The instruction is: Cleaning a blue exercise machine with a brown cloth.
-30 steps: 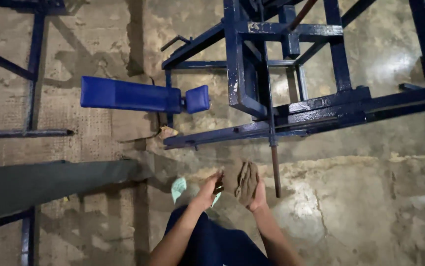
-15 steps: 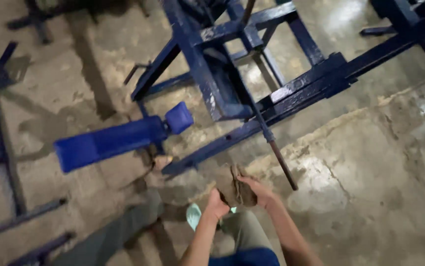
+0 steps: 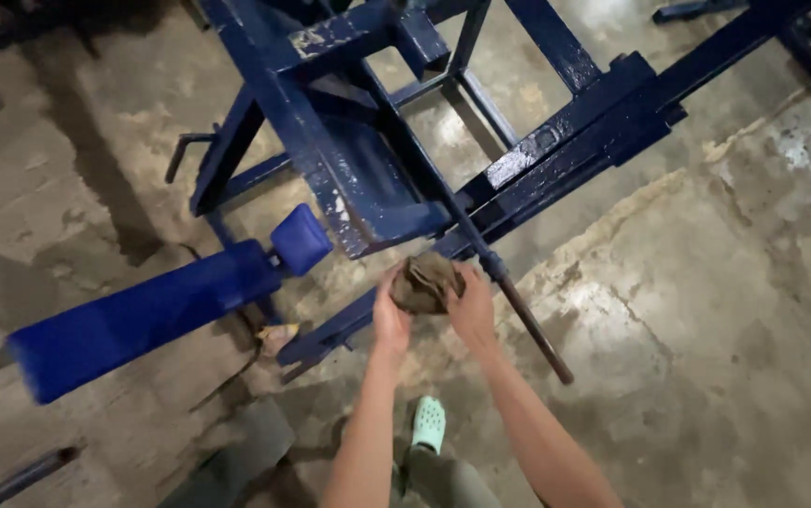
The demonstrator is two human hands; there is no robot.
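Left hand: my left hand [image 3: 389, 313] reaches forward with the forearm stretched out straight below it; the fingers curl around the left side of a crumpled rag [image 3: 423, 281], thumb up along its edge.
Right hand: my right hand [image 3: 473, 306] comes in from the lower right, forearm angled across the floor; the fingers wrap over the right side of the rag, so both hands close on it from opposite sides.
Rag: brown-grey, dirty looking, bunched into a wrinkled lump between my palms; folds show on top and no loose end hangs free.
Where the rag is: held above the concrete floor [image 3: 706, 310], just in front of the low rail of the blue metal frame [image 3: 556, 132], and just left of the dark metal rod [image 3: 523, 310].
Rod: runs diagonally down to the right from the frame, rusty brown at its lower end, passing close beside my right hand; whether it touches the hand I cannot tell.
Frame: dark blue painted steel bars, paint chipped white in spots, filling the top of the view.
Padded bench: a blue padded bench [image 3: 142, 315] lies to the left, with a small blue pad [image 3: 300, 239] at its upper end.
Below: a pale green clog [image 3: 429, 423] on my foot, between my forearms.
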